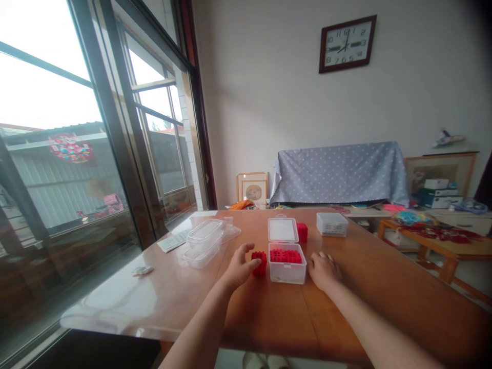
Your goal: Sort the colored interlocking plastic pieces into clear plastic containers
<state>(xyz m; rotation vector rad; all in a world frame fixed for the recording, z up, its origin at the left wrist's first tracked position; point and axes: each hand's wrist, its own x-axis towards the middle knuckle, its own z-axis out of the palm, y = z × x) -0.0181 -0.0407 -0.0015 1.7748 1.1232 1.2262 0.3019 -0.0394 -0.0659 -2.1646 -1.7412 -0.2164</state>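
A small clear plastic box stands open on the wooden table, its lid tipped back and red pieces filling its top. My left hand is curled around a red block just left of the box. To the right of the box, my right hand lies on the table with fingers bent, touching or almost touching its side; nothing shows in it. Another red block sits behind the lid.
Stacked clear boxes and lids lie at the left. A closed clear box is at the far right of the table. A paper and a small wrapper lie near the window side. A low table stands to the right.
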